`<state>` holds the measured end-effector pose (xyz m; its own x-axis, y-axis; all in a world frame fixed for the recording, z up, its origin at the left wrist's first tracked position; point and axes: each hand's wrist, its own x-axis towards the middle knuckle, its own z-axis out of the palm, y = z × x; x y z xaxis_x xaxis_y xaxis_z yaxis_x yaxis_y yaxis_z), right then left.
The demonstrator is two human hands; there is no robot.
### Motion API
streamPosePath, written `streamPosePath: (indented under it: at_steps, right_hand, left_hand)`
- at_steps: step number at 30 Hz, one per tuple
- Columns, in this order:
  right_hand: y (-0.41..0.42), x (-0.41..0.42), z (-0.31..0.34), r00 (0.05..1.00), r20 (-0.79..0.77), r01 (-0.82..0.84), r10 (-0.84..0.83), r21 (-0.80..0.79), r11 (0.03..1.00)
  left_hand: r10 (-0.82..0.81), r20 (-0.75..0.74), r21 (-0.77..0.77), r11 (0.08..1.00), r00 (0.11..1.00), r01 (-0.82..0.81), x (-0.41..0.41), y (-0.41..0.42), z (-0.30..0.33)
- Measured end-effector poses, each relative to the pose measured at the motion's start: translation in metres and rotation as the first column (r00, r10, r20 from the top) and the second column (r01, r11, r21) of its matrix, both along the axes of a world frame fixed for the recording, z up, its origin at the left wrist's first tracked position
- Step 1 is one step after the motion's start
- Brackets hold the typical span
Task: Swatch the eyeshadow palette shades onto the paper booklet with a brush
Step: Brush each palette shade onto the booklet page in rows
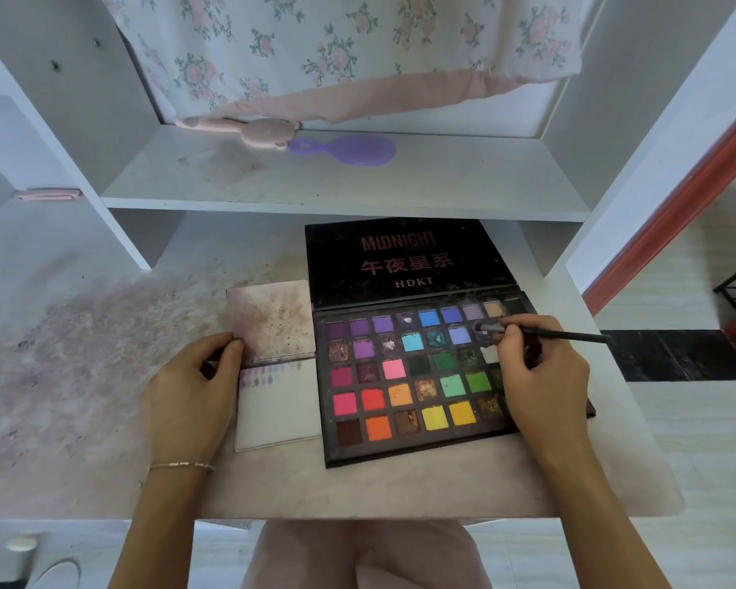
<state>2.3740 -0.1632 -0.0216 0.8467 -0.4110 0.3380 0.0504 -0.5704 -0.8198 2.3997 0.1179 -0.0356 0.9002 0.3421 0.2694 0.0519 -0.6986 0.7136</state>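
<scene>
Seated at a stained surface (103, 376), right hand (542, 376) pinching a brush (544, 332) over the palette (417, 376), left hand (192, 384) gripping the booklet (277, 363) at nine o'clock.

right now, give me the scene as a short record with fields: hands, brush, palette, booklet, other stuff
left hand: left hand holds the left edge of the booklet, thumb on the raised page
right hand: right hand grips the brush
brush: tip over a pan near the palette's upper right
palette: eyeshadow palette open on the table, lid up
booklet: open, left of the palette, a row of small swatches at the top of the lower page
other: purple hairbrush on the shelf
</scene>
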Motion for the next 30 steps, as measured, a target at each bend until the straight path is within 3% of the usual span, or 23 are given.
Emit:
streamPosePath:
  at_steps: [9, 14, 24, 30]
  right_hand:
    - [0.053, -0.008, 0.007, 0.965, -0.006, -0.259, 0.262, 0.131, 0.957]
    - [0.094, -0.002, 0.008, 0.888, -0.093, -0.429, 0.450, 0.183, 0.884]
    - [0.124, 0.009, 0.007, 0.848, -0.163, -0.458, 0.504, 0.254, 0.852]
    - [0.125, 0.009, 0.008, 0.820, -0.206, -0.502, 0.534, 0.190, 0.844]
  left_hand:
    - [-0.006, 0.010, -0.011, 1.000, 1.000, 0.006, -0.001, -0.001, 0.002]
    - [0.002, 0.019, -0.032, 0.999, 1.000, -0.001, 0.000, -0.001, 0.000]
    - [-0.010, 0.039, -0.053, 0.999, 0.999, 0.012, 0.001, 0.002, -0.004]
    - [-0.001, 0.051, -0.042, 0.999, 0.999, 0.003, 0.002, 0.001, -0.004]
